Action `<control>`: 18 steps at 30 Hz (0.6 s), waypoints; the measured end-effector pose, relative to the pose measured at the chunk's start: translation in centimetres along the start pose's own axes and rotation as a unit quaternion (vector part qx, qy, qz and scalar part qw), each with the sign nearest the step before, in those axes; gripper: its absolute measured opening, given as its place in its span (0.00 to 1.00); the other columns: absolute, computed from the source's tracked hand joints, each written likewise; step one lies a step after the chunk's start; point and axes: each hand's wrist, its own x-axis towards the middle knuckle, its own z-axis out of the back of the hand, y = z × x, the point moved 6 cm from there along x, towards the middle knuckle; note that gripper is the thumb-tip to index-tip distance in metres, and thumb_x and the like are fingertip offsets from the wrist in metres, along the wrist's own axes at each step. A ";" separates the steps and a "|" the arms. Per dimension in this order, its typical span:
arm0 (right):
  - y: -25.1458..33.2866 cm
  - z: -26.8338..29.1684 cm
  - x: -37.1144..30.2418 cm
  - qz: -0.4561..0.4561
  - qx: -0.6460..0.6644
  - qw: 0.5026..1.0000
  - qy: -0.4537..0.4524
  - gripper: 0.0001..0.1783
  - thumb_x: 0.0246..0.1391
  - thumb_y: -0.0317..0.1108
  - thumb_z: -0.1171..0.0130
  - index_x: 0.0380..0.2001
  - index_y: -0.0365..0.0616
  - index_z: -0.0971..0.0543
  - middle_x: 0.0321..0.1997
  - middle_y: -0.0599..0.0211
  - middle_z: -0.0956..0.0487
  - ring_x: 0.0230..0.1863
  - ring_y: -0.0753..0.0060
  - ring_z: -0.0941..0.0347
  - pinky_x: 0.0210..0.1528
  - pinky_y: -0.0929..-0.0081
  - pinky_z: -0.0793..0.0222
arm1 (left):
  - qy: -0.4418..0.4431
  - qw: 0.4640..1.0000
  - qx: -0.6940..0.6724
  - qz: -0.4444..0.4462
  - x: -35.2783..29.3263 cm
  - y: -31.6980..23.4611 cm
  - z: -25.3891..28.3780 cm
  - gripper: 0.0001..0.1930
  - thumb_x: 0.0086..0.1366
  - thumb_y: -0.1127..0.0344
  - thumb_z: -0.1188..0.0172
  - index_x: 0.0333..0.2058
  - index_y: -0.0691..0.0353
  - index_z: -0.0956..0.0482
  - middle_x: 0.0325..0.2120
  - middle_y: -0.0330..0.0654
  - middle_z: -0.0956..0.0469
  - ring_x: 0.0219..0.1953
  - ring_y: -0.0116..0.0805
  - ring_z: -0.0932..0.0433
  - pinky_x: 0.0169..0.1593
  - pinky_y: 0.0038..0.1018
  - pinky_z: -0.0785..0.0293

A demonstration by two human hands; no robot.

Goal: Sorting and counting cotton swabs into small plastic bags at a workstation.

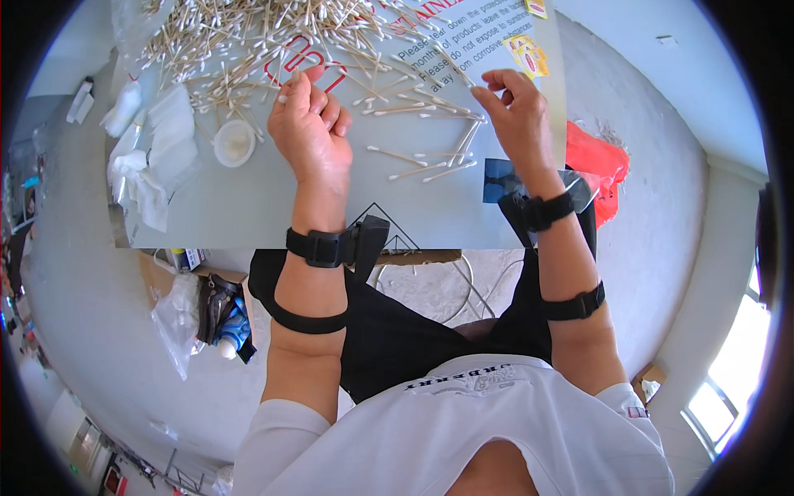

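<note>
Two bare hands over one table (248,211). Left hand (313,128) curled, grasping at least one cotton swab (283,99), white tip by the thumb. Right hand (521,116): fingers bent, grip cannot be told. One swab heap (240,50), beyond counting, table's far side. One white tub (234,143), nearer the left hand.

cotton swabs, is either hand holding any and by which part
Left hand: a cotton swab, white tip protruding, gripped part hidden. Right hand: cannot tell whether it pinches one.

Uncountable cotton swabs (227,37), one dish (219,142)
</note>
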 end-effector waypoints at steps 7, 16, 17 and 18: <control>5.0 -2.3 -1.6 0.133 0.071 0.965 0.216 0.12 0.37 0.28 0.35 0.28 0.41 0.25 0.28 0.61 0.26 0.29 0.61 0.28 0.33 0.69 0.32 | -0.041 0.999 -0.013 0.003 0.1 0.0 0.6 0.10 0.64 0.62 0.49 0.30 0.63 0.28 0.13 0.29 0.46 0.14 0.20 0.49 0.17 0.21 0.51; 4.4 -3.2 -5.7 0.202 -0.048 0.963 0.172 0.10 0.37 0.25 0.37 0.25 0.41 0.27 0.27 0.62 0.30 0.31 0.57 0.29 0.33 0.68 0.31 | -0.035 0.999 -0.012 0.013 0.0 -0.1 0.3 0.07 0.64 0.67 0.51 0.34 0.66 0.30 0.13 0.29 0.47 0.13 0.20 0.50 0.16 0.20 0.51; 4.0 -3.0 -5.3 0.176 -0.041 0.969 0.171 0.10 0.37 0.25 0.37 0.24 0.42 0.28 0.27 0.63 0.30 0.32 0.57 0.30 0.33 0.66 0.31 | -0.036 0.999 -0.017 0.013 0.1 -0.1 0.4 0.06 0.64 0.68 0.50 0.34 0.66 0.30 0.13 0.29 0.47 0.13 0.20 0.50 0.16 0.20 0.51; 3.6 -2.8 -5.0 0.149 -0.034 0.973 0.171 0.10 0.37 0.26 0.37 0.24 0.42 0.28 0.26 0.63 0.31 0.33 0.57 0.30 0.34 0.65 0.32 | -0.036 0.999 -0.017 0.013 0.1 -0.1 0.4 0.06 0.64 0.68 0.50 0.34 0.66 0.30 0.13 0.29 0.47 0.13 0.20 0.50 0.16 0.20 0.51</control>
